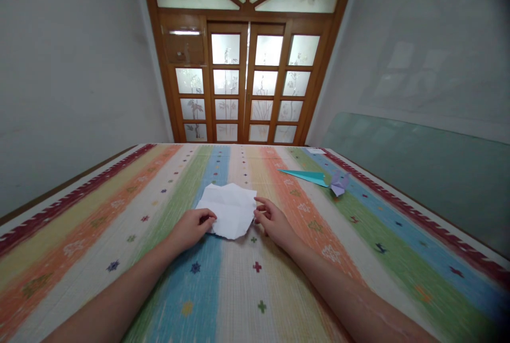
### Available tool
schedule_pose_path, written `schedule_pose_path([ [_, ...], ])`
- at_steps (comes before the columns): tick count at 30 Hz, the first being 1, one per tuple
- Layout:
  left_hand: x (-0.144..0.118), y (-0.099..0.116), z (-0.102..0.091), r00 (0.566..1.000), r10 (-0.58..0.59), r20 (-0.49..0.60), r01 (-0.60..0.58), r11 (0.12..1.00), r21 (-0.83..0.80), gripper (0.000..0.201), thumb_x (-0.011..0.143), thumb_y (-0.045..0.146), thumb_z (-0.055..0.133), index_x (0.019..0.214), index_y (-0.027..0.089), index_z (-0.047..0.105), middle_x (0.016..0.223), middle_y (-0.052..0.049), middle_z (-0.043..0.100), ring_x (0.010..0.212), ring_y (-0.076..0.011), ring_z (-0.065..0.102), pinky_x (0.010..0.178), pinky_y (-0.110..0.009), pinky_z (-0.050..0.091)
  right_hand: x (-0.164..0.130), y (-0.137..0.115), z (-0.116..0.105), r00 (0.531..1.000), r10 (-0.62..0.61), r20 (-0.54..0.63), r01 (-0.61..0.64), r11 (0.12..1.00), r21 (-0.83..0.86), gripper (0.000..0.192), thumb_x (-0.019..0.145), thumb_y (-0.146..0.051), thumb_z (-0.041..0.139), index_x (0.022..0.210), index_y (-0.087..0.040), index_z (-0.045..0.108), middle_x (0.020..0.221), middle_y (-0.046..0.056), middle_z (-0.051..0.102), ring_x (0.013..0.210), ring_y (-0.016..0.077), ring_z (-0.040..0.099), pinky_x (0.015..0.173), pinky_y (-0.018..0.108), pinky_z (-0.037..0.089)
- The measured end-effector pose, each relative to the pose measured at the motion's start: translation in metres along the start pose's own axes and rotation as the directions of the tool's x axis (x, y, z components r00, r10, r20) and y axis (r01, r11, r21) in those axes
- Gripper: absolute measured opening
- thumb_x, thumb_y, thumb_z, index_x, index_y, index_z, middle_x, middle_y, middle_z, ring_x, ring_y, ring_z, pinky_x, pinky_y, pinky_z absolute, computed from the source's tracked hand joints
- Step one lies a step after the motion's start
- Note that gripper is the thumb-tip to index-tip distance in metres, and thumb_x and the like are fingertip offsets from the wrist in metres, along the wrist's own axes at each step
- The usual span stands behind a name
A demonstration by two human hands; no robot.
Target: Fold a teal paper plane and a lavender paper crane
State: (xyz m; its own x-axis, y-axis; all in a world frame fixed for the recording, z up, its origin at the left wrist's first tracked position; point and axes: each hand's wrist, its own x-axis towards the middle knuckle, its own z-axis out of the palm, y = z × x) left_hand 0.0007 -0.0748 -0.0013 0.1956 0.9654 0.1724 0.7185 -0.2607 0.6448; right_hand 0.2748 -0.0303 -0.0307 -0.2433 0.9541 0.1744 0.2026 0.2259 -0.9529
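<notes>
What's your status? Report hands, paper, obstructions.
Left hand and right hand pinching opposite edges of white paper, flat on striped cloth. Teal paper plane and purple paper figure lie apart, far right.

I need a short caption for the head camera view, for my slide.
Both hands, left hand and right hand, hold a creased white paper on a striped cloth.

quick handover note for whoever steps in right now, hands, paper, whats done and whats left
Left hand: fingers curled on the near left edge of the white paper, pinching it.
Right hand: fingertips at the paper's right edge, touching or nearly so.
Paper: creased and partly folded, lying flat on the striped cloth, between the hands.
Done: a teal folded piece and a small purple one lie far right.
Left: the white paper shows creases only, no finished shape.
</notes>
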Motion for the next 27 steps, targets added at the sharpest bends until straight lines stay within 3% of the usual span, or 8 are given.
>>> schedule_pose_path([
  [5, -0.004, 0.004, 0.008, 0.989, 0.106, 0.104, -0.119, 0.984, 0.135, 0.026, 0.089, 0.033, 0.051, 0.094, 0.022, 0.074, 0.089, -0.006, 0.074, 0.080, -0.0221, 0.065, 0.070, -0.029, 0.042, -0.001, 0.003, -0.001, 1.000, 0.016, 0.006, -0.016, 1.000, 0.019, 0.039, 0.085, -0.042, 0.059, 0.114, -0.018, 0.067, 0.096, 0.010, 0.071, 0.081, 0.0211, 0.068, 0.046, 0.022, 0.045],
  [11, -0.011, 0.023, 0.012, 0.947, 0.228, 0.228, -0.268, 0.949, 0.165, 0.026, 0.091, 0.033, 0.051, 0.093, 0.024, 0.076, 0.092, -0.006, 0.075, 0.085, -0.0220, 0.066, 0.077, -0.031, 0.044, -0.004, 0.000, -0.003, 0.998, 0.022, -0.051, -0.020, 0.999, 0.040, 0.036, 0.080, -0.044, 0.066, 0.103, -0.018, 0.073, 0.088, 0.008, 0.074, 0.059, 0.0174, 0.062, 0.043, 0.026, 0.047],
  [14, -0.011, 0.023, 0.009, 0.968, 0.242, 0.068, -0.249, 0.959, 0.136, 0.025, 0.092, 0.033, 0.051, 0.094, 0.023, 0.074, 0.091, -0.006, 0.073, 0.085, -0.0221, 0.065, 0.078, -0.032, 0.045, -0.004, -0.002, -0.006, 0.991, 0.044, -0.124, -0.028, 0.992, 0.122, 0.031, 0.076, -0.041, 0.072, 0.094, -0.017, 0.076, 0.078, 0.007, 0.072, 0.054, 0.0160, 0.059, 0.048, 0.029, 0.048],
  [17, -0.005, 0.010, 0.007, 0.960, 0.130, -0.247, -0.125, 0.992, 0.034, 0.027, 0.093, 0.034, 0.049, 0.101, 0.020, 0.071, 0.098, -0.009, 0.070, 0.090, -0.0230, 0.063, 0.080, -0.033, 0.048, -0.002, 0.000, -0.011, 0.979, 0.084, -0.186, -0.045, 0.977, 0.206, 0.028, 0.073, -0.039, 0.074, 0.091, -0.017, 0.075, 0.074, 0.006, 0.071, 0.056, 0.0180, 0.061, 0.053, 0.031, 0.050],
  [20, 0.004, -0.012, 0.008, 0.896, -0.090, -0.436, -0.014, 0.973, -0.229, 0.036, 0.090, 0.039, 0.053, 0.118, 0.018, 0.063, 0.111, -0.011, 0.066, 0.102, -0.0249, 0.062, 0.081, -0.034, 0.051, 0.002, 0.005, -0.015, 0.970, 0.094, -0.223, -0.032, 0.964, 0.265, 0.023, 0.072, -0.037, 0.074, 0.084, -0.018, 0.072, 0.079, 0.007, 0.070, 0.065, 0.0195, 0.064, 0.059, 0.032, 0.053],
  [23, 0.013, -0.028, 0.009, 0.854, -0.329, -0.403, 0.085, 0.853, -0.516, 0.054, 0.084, 0.038, 0.060, 0.131, 0.014, 0.051, 0.123, -0.016, 0.061, 0.113, -0.0254, 0.060, 0.090, -0.035, 0.051, 0.004, 0.007, -0.015, 0.970, 0.091, -0.227, -0.015, 0.948, 0.316, 0.021, 0.069, -0.036, 0.076, 0.077, -0.019, 0.065, 0.080, 0.005, 0.068, 0.069, 0.0187, 0.063, 0.061, 0.031, 0.053],
  [25, 0.016, -0.032, 0.009, 0.863, -0.426, -0.272, 0.134, 0.711, -0.690, 0.065, 0.083, 0.038, 0.063, 0.139, 0.014, 0.042, 0.123, -0.017, 0.062, 0.107, -0.0238, 0.064, 0.086, -0.034, 0.053, 0.005, 0.007, -0.015, 0.972, 0.091, -0.216, -0.012, 0.940, 0.342, 0.024, 0.069, -0.036, 0.077, 0.078, -0.020, 0.062, 0.079, 0.003, 0.066, 0.069, 0.0174, 0.062, 0.060, 0.029, 0.052],
  [27, 0.016, -0.032, 0.009, 0.886, -0.436, -0.155, 0.163, 0.607, -0.778, 0.068, 0.081, 0.043, 0.066, 0.139, 0.015, 0.044, 0.114, -0.014, 0.067, 0.094, -0.0220, 0.068, 0.077, -0.033, 0.055, 0.004, 0.007, -0.015, 0.975, 0.100, -0.198, -0.020, 0.928, 0.372, 0.030, 0.068, -0.037, 0.079, 0.082, -0.021, 0.059, 0.080, 0.002, 0.065, 0.068, 0.0166, 0.062, 0.058, 0.027, 0.051],
])
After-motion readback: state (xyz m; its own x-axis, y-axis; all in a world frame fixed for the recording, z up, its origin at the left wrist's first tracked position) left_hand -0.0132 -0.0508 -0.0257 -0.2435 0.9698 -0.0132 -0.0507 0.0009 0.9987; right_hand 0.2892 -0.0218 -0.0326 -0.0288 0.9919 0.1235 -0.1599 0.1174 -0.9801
